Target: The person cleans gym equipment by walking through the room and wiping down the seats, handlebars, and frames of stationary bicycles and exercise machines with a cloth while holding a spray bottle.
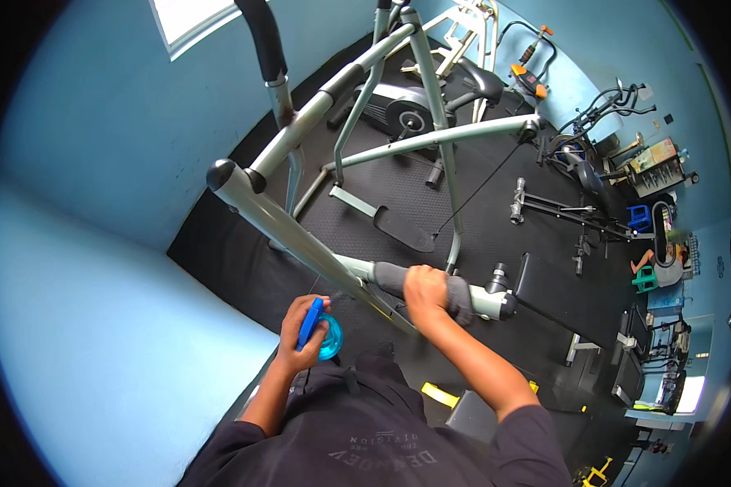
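My left hand [301,335] grips a spray bottle with a blue trigger head [310,324] and a translucent turquoise body [331,338]. It is held upright in front of my waist, beside the slanted grey-green post [298,243] of an exercise machine. My right hand [426,295] is closed over a grey cloth [461,301] wrapped against the machine's horizontal bar. A dark grey foam sleeve [390,279] shows on the bar left of that hand. The bar ends at a black cap [508,305]. Beyond it hangs a flat black foot pedal [405,228].
Blue walls [109,122] close in on the left. Behind the frame is an exercise bike [408,112]. A black padded bench [566,298] lies right of the bar, with a yellow-handled piece [440,394] near my body. Farther right, a person [669,271] sits by a green stool [645,279].
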